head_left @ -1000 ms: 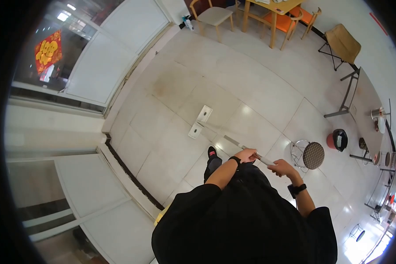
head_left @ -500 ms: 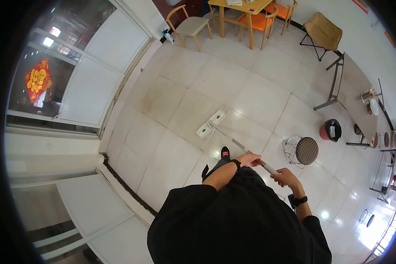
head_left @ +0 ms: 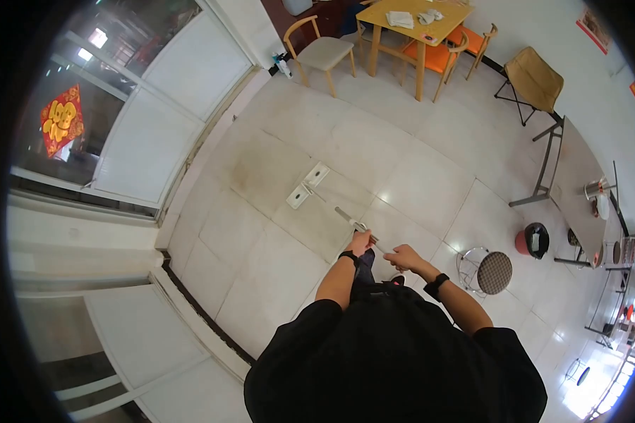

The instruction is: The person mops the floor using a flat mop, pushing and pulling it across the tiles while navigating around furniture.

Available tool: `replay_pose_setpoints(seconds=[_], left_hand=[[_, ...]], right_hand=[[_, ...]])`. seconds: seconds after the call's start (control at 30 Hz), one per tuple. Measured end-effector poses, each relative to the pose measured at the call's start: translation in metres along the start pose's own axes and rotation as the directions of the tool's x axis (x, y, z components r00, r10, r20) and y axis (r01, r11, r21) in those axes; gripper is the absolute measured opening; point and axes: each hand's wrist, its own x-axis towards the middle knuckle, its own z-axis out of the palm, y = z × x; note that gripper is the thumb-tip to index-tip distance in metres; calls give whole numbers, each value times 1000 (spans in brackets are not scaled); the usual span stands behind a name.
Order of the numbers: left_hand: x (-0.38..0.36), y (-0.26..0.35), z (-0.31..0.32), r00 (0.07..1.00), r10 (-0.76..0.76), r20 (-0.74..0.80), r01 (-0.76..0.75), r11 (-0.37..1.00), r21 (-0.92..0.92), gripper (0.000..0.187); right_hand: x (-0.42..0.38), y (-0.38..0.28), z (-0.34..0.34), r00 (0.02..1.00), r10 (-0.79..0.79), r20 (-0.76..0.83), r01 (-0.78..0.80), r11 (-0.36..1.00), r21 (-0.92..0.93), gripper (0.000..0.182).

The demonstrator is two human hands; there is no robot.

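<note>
A flat mop (head_left: 298, 197) has its white two-part head on the tiled floor (head_left: 261, 247), ahead of me and a little left. Its thin pole slants back toward my body. My left hand (head_left: 362, 242) is wrapped round the grey-white handle at its middle part. Closer to my body, my right hand (head_left: 402, 259) is closed round the upper end of the same handle. A dark band sits on each wrist. Part of the handle is hidden behind my fingers.
On the right are a round stool (head_left: 494, 273), a bin (head_left: 532, 240) and a long grey table (head_left: 578, 169). Farther off stand a yellow table (head_left: 409, 25), a grey-seated chair (head_left: 324, 53) and a folding chair (head_left: 534, 79). White door panels (head_left: 148, 134) line the left.
The mop head has moved forward and left over the floor. Both hands have shifted left with the handle, still gripping it. My view has also shifted slightly.
</note>
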Motion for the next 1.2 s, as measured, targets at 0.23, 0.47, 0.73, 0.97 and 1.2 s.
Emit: replay_pose_setpoints(seconds=[0.23,0.47,0.73,0.97,1.2], left_hand=[[45,107,-114,949,303,90,-310,947,81,12],[45,190,-124,1000,-12,27,21,928,-371,10],[78,170,-87,993,-87,84,107,958,-267,14],[87,135,5,992,-65,111,86,977,-196,11],[73,109,158,987,-48,156,71,987,-142,17]], right_hand=[[124,-117,42,998,-31,62,30,999,22,34],[166,-170,33,975,68,211,-124,956,265,26],[145,-164,-22,945,226,237,-296,898,326,25],[103,-126,-108,937,247,246,-299,932,204,26],[29,-62,-227,969,166,183,-191,973,127,27]])
